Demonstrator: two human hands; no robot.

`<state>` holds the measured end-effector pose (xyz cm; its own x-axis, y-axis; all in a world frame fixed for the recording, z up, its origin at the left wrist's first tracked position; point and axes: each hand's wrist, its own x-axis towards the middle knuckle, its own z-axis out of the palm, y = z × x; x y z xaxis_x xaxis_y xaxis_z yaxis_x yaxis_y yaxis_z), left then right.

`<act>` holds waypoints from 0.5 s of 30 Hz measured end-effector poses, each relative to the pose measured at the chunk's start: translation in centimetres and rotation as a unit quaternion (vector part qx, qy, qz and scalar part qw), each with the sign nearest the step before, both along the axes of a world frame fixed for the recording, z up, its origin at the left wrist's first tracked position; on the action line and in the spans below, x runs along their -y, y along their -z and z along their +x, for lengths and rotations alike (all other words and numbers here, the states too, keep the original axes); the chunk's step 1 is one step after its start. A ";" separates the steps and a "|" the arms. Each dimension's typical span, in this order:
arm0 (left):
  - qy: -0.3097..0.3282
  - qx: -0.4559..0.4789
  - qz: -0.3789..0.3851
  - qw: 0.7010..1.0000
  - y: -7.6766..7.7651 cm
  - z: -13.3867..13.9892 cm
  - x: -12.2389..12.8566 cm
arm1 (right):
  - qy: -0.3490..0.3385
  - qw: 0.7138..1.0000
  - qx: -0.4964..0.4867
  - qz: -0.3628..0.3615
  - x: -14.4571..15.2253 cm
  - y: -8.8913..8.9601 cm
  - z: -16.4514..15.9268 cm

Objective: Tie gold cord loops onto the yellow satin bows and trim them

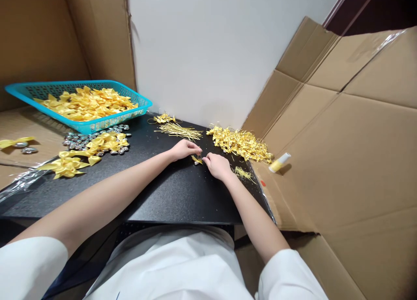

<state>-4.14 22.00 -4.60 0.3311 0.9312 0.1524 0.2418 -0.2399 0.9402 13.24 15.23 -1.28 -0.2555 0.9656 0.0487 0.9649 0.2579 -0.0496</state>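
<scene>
My left hand (185, 150) is closed in a pinch, its fingertips on a thin cord that rises from a small yellow ribbon bow (196, 158). A shiny silver bell-like piece (196, 163) shows at the bow's lower side. Just to the right, my right hand (216, 164) is also closed, thumb and finger pinched close to the same cord and bow. The strand between the fingertips is too fine to follow exactly. Behind both hands lies a bundle of straight yellow cords (180, 131) on the black tabletop (176, 196).
A blue basket (94, 125) of yellow bows stands at the left. Before it lie silver pieces (73, 139) and loose bows (68, 166). At the right are a pile of corded bows (241, 143), yellow thread scraps (243, 173) and a white-and-yellow tube (279, 162). Cardboard (342, 161) flanks the table.
</scene>
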 end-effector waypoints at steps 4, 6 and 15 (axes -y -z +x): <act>0.003 0.003 0.003 1.000 0.0 0.0 0.0 | -0.007 1.000 0.004 0.002 -0.1 0.1 -0.2; 0.003 0.005 0.000 1.000 -0.1 0.0 0.1 | -0.009 1.000 0.005 0.004 -0.1 0.1 -0.2; 0.003 0.009 -0.005 1.000 -0.3 0.1 0.3 | 0.000 1.000 -0.005 -0.005 -0.1 0.3 -0.2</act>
